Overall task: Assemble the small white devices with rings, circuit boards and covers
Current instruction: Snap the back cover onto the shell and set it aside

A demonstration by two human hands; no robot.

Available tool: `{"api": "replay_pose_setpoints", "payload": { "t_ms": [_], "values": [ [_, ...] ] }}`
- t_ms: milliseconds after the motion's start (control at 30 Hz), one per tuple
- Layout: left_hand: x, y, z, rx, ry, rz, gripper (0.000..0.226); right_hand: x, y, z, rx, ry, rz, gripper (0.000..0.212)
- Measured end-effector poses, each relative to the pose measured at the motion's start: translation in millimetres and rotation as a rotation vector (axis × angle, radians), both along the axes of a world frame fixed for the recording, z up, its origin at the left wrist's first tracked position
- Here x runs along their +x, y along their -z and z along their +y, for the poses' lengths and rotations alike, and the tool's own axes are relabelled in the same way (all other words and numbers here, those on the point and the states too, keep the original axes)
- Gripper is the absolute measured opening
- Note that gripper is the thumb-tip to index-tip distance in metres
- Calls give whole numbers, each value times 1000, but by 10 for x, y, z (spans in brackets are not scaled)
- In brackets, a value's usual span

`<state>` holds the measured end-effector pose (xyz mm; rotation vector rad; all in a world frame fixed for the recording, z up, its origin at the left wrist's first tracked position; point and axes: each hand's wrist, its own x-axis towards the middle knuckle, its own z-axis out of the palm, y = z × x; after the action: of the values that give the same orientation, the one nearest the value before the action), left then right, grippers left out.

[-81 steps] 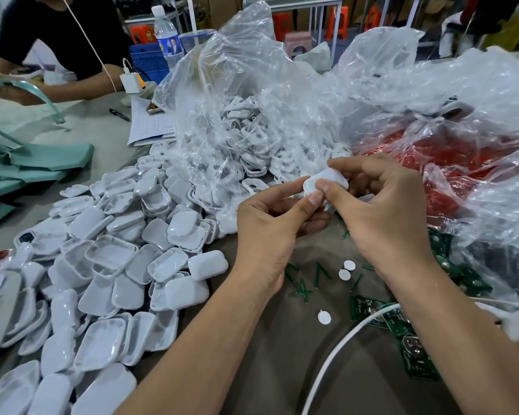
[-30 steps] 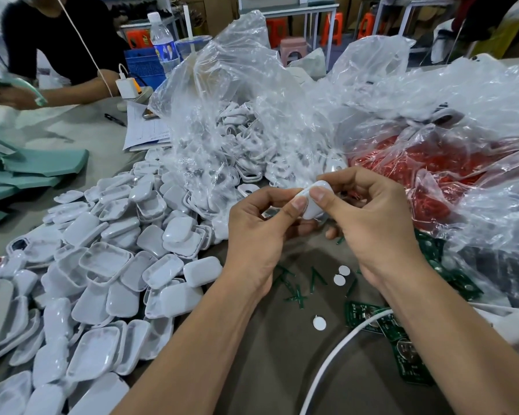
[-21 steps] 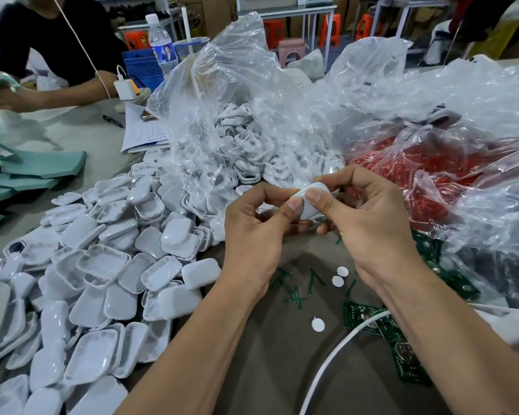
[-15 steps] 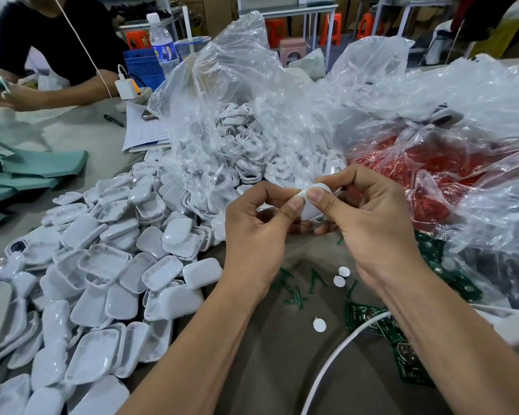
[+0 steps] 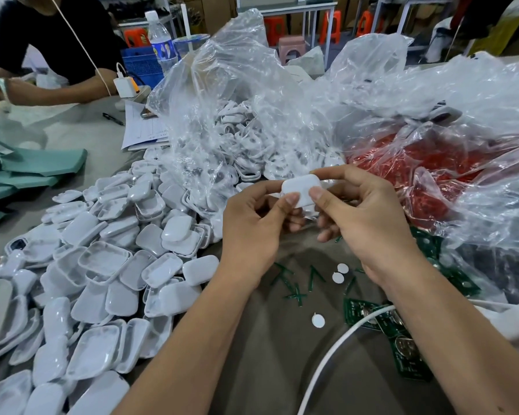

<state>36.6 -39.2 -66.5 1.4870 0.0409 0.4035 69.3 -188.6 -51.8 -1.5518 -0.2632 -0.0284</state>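
Observation:
A small white device (image 5: 300, 189) is held above the table between both hands. My left hand (image 5: 252, 229) pinches its near left corner with the thumb on top. My right hand (image 5: 369, 217) grips its right side, thumb on the front face and index finger along the top edge. A heap of white covers (image 5: 102, 265) spreads over the table's left half. Green circuit boards (image 5: 384, 322) lie at the lower right. A clear bag of white rings (image 5: 243, 139) stands behind my hands.
A clear bag of red parts (image 5: 426, 163) fills the right. Small white discs (image 5: 337, 277) and green offcuts (image 5: 294, 290) lie on the brown cloth under my hands. A white cable (image 5: 336, 348) curves at the bottom. Another person (image 5: 51, 46) works at the far left.
The device has turned in my fingers, so that more of its broad white face shows. Both hands stay in about the same spot above the table.

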Motion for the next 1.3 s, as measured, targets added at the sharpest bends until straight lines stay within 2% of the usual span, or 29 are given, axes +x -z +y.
{"api": "replay_pose_setpoints", "payload": {
  "t_ms": [267, 367, 633, 667, 733, 800, 867, 933, 1000, 1067, 1100, 1200, 1300],
  "values": [
    [2, 15, 12, 38, 35, 55, 18, 37, 28, -59, -121, -12, -12, 24],
    [8, 33, 16, 80, 34, 74, 17, 43, 35, -70, -162, -23, 14, 19],
    [-9, 13, 48, 87, -18, 109, 12, -2, 23, -33, -109, -31, 47, 14],
    [-6, 1, 58, 60, -21, 131, 10, -5, 27, -30, -153, -16, 19, 11],
    [0, -26, 88, -40, -1, 197, 5, -3, 20, -41, -381, 13, -111, 11],
    [-3, -57, 113, -157, 39, 249, 15, -4, 9, -54, -609, 51, -261, 23],
    [-6, -78, 122, -198, 51, 252, 28, -18, -12, -43, -658, 56, -356, 25],
    [-13, -97, 107, -169, 42, 233, 38, -34, -11, -36, -559, 13, -290, 21],
    [-18, -104, 86, -159, 32, 214, 39, -40, -19, -31, -275, -67, -18, 32],
    [-12, -91, 72, -160, 27, 181, 34, -61, -66, -14, 27, -154, 259, 30],
    [-10, -86, 61, -160, 22, 166, 31, -62, -81, -13, 88, -177, 334, 28],
    [-3, -74, 44, -179, 4, 160, 22, -57, -105, -19, 125, -259, 423, 27],
    [-2, -70, 49, -250, 26, 195, 24, -55, -124, -30, 134, -270, 443, 23]
  ]
}}
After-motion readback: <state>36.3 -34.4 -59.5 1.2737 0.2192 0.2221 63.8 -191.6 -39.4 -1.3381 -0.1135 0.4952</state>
